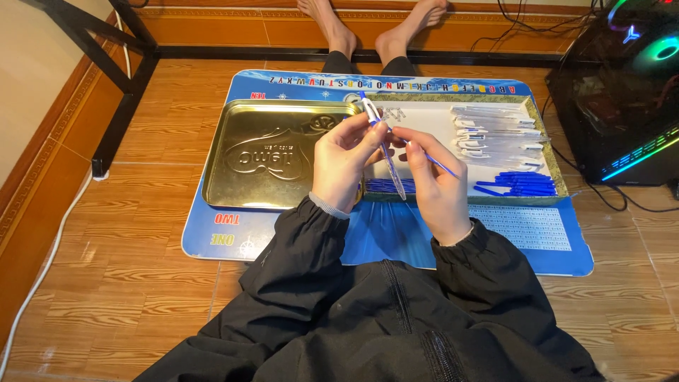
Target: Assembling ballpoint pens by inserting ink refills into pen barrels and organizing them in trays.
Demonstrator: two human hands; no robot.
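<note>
My left hand (344,161) holds a clear pen barrel (382,145) with a blue and white clip end, tilted above the trays. My right hand (433,180) pinches a thin blue refill (440,165) just to the right of the barrel. Under both hands lies a pile of blue refills (389,186). A flat white-lined tray (424,122) holds several clear pen barrels (495,134) and a heap of blue pen parts (520,184). An empty gold tin lid (272,152) lies left of my hands.
Both trays rest on a blue play mat (396,233) on a wood-pattern floor. A black computer case (622,85) with coloured lights stands at the right, with cables near it. My bare feet (375,28) reach the far wall. A black metal frame (113,85) stands at the left.
</note>
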